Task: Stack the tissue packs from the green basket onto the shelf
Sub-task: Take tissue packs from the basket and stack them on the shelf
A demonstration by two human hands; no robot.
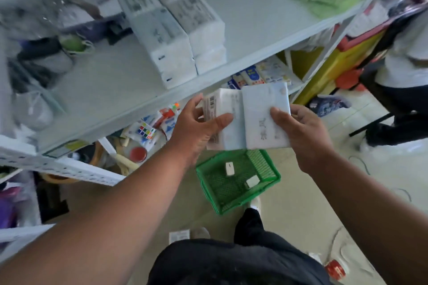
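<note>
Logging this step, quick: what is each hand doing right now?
Left hand: grips the left tissue pack, thumb across its face.
Right hand: grips the right tissue pack, thumb on top.

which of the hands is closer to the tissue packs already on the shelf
Left. The left hand grips its pack just below the shelf edge, under the stacked tissue packs. The right hand holds another pack farther right, more out from the shelf.

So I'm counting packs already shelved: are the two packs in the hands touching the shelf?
Apart. The head view shows the left pack and right pack held below and in front of the shelf edge, with lower-shelf goods showing between.
</note>
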